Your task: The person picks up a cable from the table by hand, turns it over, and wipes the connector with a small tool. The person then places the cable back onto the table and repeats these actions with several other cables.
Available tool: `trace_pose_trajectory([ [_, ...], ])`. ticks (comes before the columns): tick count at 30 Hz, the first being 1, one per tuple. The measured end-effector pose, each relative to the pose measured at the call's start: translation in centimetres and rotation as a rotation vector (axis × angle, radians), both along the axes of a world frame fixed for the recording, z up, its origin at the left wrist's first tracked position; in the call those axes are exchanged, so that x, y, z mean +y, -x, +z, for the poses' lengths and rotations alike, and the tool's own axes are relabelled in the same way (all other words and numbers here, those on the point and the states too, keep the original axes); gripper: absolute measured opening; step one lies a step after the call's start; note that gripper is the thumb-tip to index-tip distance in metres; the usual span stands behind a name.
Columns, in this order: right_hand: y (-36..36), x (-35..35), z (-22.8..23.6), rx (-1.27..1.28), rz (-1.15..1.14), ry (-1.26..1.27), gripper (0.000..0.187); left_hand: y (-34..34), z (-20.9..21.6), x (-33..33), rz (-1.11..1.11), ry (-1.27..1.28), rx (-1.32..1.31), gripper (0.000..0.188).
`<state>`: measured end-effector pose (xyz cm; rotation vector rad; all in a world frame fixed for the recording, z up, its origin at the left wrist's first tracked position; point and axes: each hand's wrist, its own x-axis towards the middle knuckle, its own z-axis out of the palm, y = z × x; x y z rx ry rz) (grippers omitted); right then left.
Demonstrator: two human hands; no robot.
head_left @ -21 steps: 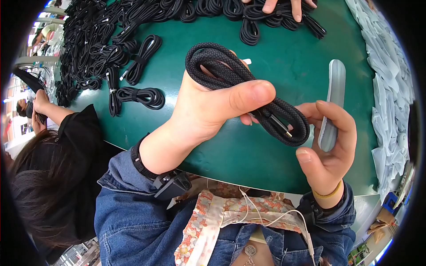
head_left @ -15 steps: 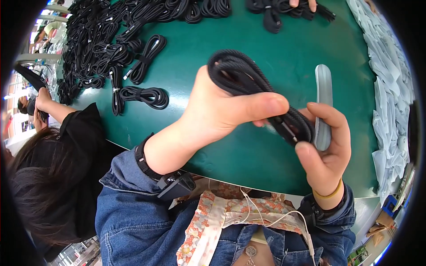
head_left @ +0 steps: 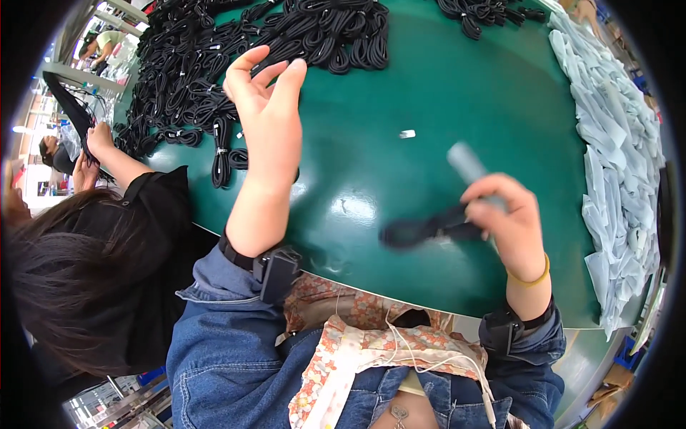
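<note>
Left fingers (head_left: 289, 80): spread, cable bundles (head_left: 336, 32) beyond. Right fingers (head_left: 501, 184): pinching a blurred black coil (head_left: 413, 232); grey strip (head_left: 465, 160) protrudes beyond them.

Green tabletop (head_left: 429, 86) is looking smooth and glossy, throwing back white light patches. Cable coil (head_left: 411, 234) is blurring, showing dark and mostly matt; weave not readable. Grey strip (head_left: 466, 161) is blurring too, looking smooth and pale, material unclear. Piled black cables (head_left: 193, 79) are looking mostly matt, with small light glints. Pale blue sheets (head_left: 607, 143) are showing thin, crumpled, slightly sheeny; plastic or cloth, can't tell. Small white piece (head_left: 407, 134) is looking smooth, paper or plastic unclear. Jacket (head_left: 236, 350) is showing matt blue denim, seams ridging. Floral apron (head_left: 320, 365) is reading as soft, wrinkled cloth. Black wrist box (head_left: 279, 274) is looking like hard plastic. White cord (head_left: 446, 350) is looking smooth, plastic-coated. Pendant (head_left: 399, 411) is looking metallic, its face patterned. Co-worker's black sleeve (head_left: 163, 196) is showing matt cloth.
</note>
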<state>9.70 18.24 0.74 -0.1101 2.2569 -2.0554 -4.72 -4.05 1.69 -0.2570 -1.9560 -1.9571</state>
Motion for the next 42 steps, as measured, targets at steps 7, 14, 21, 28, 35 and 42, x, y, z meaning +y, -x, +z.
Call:
trace_pose_trajectory([
  [7, 1.3, 0.2, 1.1, 0.131, -0.712, 0.573, 0.033, 1.5, -2.0, -5.0, 0.177, 1.143, 0.075, 0.032],
  [14, 0.8, 0.0, 0.7, 0.105, -0.532, 0.335, 0.037, 2.7, -3.7, -5.8, 0.244, 1.514, 0.026, 0.033],
  [21, 0.6, -0.1, 0.4, 0.128, -0.499, 0.266, 0.038, -0.3, 2.2, 0.5, -0.313, 0.598, 0.062, 0.04],
  [28, 0.5, -1.4, 0.3, 0.34, -0.366, 0.28, 0.049, -3.2, -0.4, 3.7, -0.933, -0.336, -0.184, 0.043],
  [35, -0.5, -1.0, 0.1, 0.521, -0.224, -0.046, 0.062, -4.5, -1.1, 3.8, -0.979, -0.351, -0.224, 0.044],
  [42, -0.1, -1.3, -0.1, 0.605, -0.248, -0.088, 0.062, -4.6, -0.3, 3.2, -0.951, -0.093, -0.044, 0.05],
])
